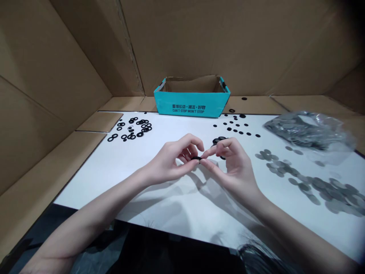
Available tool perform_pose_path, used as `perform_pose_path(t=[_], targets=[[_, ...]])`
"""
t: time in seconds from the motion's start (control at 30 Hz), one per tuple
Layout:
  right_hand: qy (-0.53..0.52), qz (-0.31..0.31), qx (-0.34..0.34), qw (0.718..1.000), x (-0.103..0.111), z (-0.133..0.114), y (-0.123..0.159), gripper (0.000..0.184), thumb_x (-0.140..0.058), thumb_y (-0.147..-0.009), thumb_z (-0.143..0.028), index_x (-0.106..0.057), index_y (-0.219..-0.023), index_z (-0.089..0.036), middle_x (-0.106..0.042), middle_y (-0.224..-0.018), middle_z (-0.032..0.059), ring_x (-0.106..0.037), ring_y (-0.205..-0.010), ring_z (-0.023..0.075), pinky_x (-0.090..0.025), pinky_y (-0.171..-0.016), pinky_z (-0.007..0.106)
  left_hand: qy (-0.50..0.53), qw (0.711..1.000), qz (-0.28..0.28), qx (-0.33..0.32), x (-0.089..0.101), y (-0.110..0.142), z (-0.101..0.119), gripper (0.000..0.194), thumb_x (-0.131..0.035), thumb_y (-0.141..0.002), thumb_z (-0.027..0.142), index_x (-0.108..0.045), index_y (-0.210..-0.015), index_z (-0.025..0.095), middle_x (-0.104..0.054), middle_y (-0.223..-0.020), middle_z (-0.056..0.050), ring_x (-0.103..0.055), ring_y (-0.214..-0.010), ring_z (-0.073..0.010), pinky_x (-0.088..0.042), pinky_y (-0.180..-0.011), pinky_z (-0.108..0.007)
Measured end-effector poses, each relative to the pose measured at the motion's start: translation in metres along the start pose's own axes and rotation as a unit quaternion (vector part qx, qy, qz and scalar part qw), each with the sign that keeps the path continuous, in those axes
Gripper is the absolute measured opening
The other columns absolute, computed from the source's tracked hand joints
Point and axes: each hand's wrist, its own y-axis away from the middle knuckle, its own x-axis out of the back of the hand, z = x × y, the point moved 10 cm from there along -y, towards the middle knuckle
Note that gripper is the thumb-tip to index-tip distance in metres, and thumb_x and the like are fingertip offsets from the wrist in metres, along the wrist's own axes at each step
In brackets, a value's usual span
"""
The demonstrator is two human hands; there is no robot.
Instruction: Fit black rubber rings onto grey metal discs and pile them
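Holding one small black ring (196,158) between both hands, we keep it above the middle of the tabletop (99,179), between its near and far edges. Our left hand (179,160) has its thumb at the ring's near side, with the index finger arched above and the other fingers curled behind; how firmly those curled fingers press, we cannot tell. Our right hand (235,163) brings thumb and index fingertip narrowly together on the ring's right end, the remaining fingers bent loosely out of the way. So thin a piece probably needs fingertips from both sides, since a whole-hand grip would cover it.

Just behind our right hand lies a small pile of black rings (216,141), likely kept there for a short reach. Toward the far left corner we see a loose cluster of rings (140,134), well apart from our hands, perhaps so they do not mix with the pile. Small black discs (241,133) lie spread out near the far edge, which should make each easy to pick up singly. The turquoise box (191,102) stands at the middle of that edge. Near the far right corner rests a clear plastic bag (308,129) full of grey discs, with loose grey discs (316,184) strewn toward the right edge.
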Motion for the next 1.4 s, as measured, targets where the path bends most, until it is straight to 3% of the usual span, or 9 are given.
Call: perform_pose_path(t=[0.13,0.3,0.5,0.67,0.77,0.93,1.13,1.27,1.4], targets=[[-0.086,-0.023,-0.107,0.99,-0.002,0.022,-0.002,0.034,-0.082,-0.082,-0.031,-0.048,-0.088,-0.027,-0.071,-0.082,-0.0028,-0.069,-0.081,0.0172,-0.047,-0.072,0.033,0.026,1.0,0.006,-0.009,0.001,0.001,-0.001,0.029,-0.073,-0.088,0.022,-0.057,-0.112,0.02,-0.067,-0.091,-0.001,-0.069,-0.076,-0.0109,-0.059,-0.067,-0.02],[-0.222,-0.072,-0.242,0.942,-0.017,0.042,0.004,0.051,-0.092,-0.072,-0.046,-0.048,-0.088,-0.026,-0.07,-0.079,-0.0044,-0.063,-0.066,0.0127,-0.042,-0.054,0.024,-0.06,0.994,0.017,-0.093,0.005,0.002,0.012,0.028,-0.078,-0.091,0.028,-0.067,-0.114,0.018,-0.075,-0.101,-0.006,-0.07,-0.08,-0.0124,-0.061,-0.073,-0.024],[-0.289,-0.107,-0.305,0.901,-0.033,0.04,0.01,0.057,-0.097,-0.066,-0.046,-0.047,-0.086,-0.025,-0.066,-0.068,-0.0077,-0.055,-0.054,0.0084,-0.033,-0.047,0.019,-0.129,0.981,0.016,-0.147,0.002,0.005,0.02,0.027,-0.078,-0.092,0.037,-0.074,-0.109,0.017,-0.076,-0.091,-0.007,-0.07,-0.078,-0.0143,-0.058,-0.072,-0.026],[-0.28,-0.117,-0.331,0.893,-0.034,0.046,0.015,0.06,-0.098,-0.063,-0.048,-0.047,-0.087,-0.027,-0.065,-0.068,-0.0068,-0.054,-0.054,0.0107,-0.033,-0.046,0.021,-0.13,0.978,0.02,-0.162,0.002,0.006,0.022,0.022,-0.075,-0.095,0.033,-0.074,-0.107,0.014,-0.074,-0.085,-0.005,-0.069,-0.075,-0.013,-0.056,-0.07,-0.024],[-0.263,-0.128,-0.327,0.899,-0.034,0.048,0.016,0.056,-0.094,-0.068,-0.051,-0.049,-0.089,-0.027,-0.065,-0.069,-0.0062,-0.051,-0.052,0.0106,-0.03,-0.045,0.022,-0.136,0.978,0.031,-0.158,0.004,0.006,0.02,0.022,-0.076,-0.094,0.037,-0.075,-0.103,0.016,-0.074,-0.081,-0.004,-0.068,-0.072,-0.013,-0.057,-0.069,-0.024],[-0.244,-0.094,-0.284,0.923,-0.024,0.044,0.01,0.047,-0.088,-0.074,-0.057,-0.056,-0.087,-0.025,-0.068,-0.074,-0.0029,-0.061,-0.065,0.0134,-0.047,-0.062,0.027,-0.15,0.973,0.048,-0.168,0.008,0.008,0.022,0.024,-0.078,-0.092,0.038,-0.076,-0.103,0.017,-0.075,-0.081,-0.004,-0.069,-0.071,-0.0129,-0.057,-0.069,-0.024],[-0.216,-0.101,-0.246,0.94,-0.023,0.035,0.004,0.044,-0.089,-0.075,-0.053,-0.058,-0.092,-0.026,-0.069,-0.074,-0.003,-0.065,-0.065,0.0156,-0.051,-0.063,0.03,-0.165,0.969,0.047,-0.176,0.007,0.009,0.023,0.026,-0.075,-0.094,0.039,-0.077,-0.11,0.018,-0.076,-0.083,-0.005,-0.071,-0.073,-0.0138,-0.059,-0.068,-0.025],[-0.207,-0.059,-0.2,0.956,-0.015,0.032,0.001,0.043,-0.092,-0.074,-0.045,-0.058,-0.091,-0.026,-0.072,-0.075,-0.0033,-0.067,-0.067,0.0144,-0.052,-0.064,0.028,-0.125,0.978,0.044,-0.159,0.005,0.008,0.023,0.021,-0.072,-0.097,0.026,-0.075,-0.116,0.017,-0.076,-0.086,-0.005,-0.07,-0.075,-0.0129,-0.059,-0.069,-0.023],[-0.15,-0.013,-0.115,0.982,-0.005,0.017,-0.001,0.034,-0.089,-0.079,-0.038,-0.059,-0.09,-0.026,-0.072,-0.073,-0.0033,-0.071,-0.072,0.0151,-0.056,-0.071,0.03,-0.058,0.992,0.073,-0.084,0.009,0.004,0.015,0.025,-0.063,-0.093,0.012,-0.072,-0.115,0.018,-0.077,-0.097,-0.005,-0.071,-0.082,-0.0118,-0.063,-0.075,-0.023]])
